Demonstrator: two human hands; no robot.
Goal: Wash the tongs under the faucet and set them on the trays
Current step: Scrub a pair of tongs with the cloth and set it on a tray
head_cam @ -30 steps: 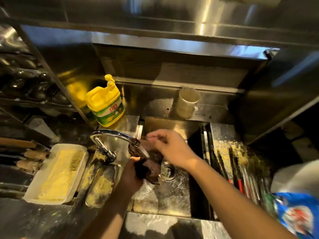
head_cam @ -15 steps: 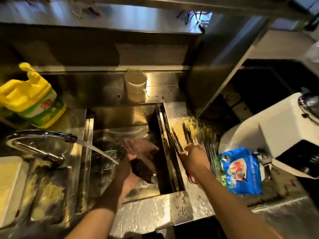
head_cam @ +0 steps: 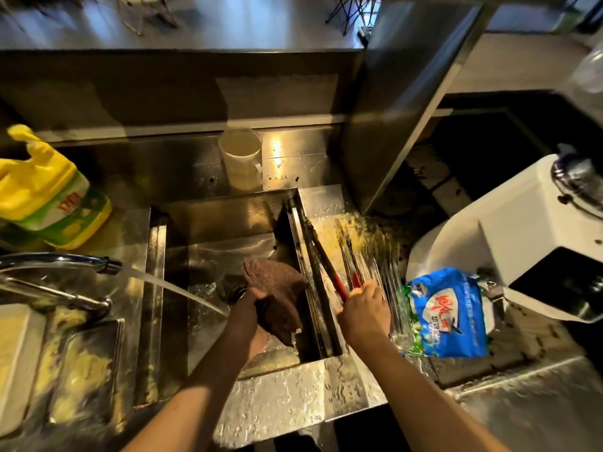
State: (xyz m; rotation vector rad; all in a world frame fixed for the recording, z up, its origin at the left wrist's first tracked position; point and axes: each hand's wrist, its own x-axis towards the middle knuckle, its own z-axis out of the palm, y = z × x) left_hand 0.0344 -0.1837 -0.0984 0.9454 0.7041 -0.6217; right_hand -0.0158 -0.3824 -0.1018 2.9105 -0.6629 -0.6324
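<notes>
Your right hand (head_cam: 363, 313) grips the red-handled tongs (head_cam: 326, 259) on the wet tray (head_cam: 321, 203) beside the sink; your left hand (head_cam: 244, 308) clutches the brown cloth (head_cam: 274, 288). Stiff, slippery: hold the coated handles.

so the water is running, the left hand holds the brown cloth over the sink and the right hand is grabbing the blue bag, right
Not quite. In the head view the right hand grips red-handled tongs lying on the wet counter right of the sink; the blue bag lies untouched beside it. The rest holds: water streams from the faucet, and the left hand holds the brown cloth over the sink.
</notes>
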